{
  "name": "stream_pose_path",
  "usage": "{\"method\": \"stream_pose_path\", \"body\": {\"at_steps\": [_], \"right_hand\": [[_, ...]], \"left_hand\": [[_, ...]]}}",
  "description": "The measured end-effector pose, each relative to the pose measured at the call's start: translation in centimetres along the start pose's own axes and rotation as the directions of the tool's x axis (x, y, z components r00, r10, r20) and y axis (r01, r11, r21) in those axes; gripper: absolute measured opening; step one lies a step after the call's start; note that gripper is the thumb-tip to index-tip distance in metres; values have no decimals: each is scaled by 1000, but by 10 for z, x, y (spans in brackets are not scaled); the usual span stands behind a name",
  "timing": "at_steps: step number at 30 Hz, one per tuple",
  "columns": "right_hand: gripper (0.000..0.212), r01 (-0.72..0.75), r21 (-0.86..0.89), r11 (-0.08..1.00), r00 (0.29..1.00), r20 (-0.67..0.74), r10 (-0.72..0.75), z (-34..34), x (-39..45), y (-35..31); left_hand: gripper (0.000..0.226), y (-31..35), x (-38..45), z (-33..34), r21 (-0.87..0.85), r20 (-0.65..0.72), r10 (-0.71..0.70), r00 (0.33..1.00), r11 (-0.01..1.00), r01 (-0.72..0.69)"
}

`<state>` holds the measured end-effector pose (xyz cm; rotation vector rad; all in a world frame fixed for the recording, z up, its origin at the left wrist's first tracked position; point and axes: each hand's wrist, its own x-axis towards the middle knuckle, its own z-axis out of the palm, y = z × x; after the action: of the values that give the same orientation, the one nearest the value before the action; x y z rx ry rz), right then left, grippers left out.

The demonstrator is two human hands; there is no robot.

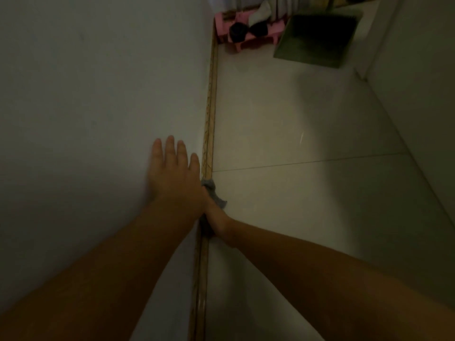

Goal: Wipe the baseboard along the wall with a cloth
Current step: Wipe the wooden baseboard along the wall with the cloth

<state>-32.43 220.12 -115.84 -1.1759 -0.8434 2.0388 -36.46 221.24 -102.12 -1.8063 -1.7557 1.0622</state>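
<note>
Left hand: the left hand is laid flat on the white wall, fingers straight and together, just above the baseboard.
Right hand: the right hand is pressed low against the baseboard; a grey cloth is held under it, but the fingers are hidden, so the grip cannot be told.
Cloth: it is bunched against the baseboard where the tiled floor meets it.
Far end: a pink stool and a green dustpan are seen on the floor.
</note>
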Motion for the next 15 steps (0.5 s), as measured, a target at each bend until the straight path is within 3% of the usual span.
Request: {"method": "stream_pose_path", "body": {"at_steps": [7,15], "right_hand": [[56,119,-27,993,992,38,-118,0,-6,21],[67,95,-123,988,991,105,-82,-6,-3,26]], "left_hand": [[86,4,2,11,36,-9,-13,1000,999,13],[74,-2,-15,19,146,-69,68,995,988,-58]]}}
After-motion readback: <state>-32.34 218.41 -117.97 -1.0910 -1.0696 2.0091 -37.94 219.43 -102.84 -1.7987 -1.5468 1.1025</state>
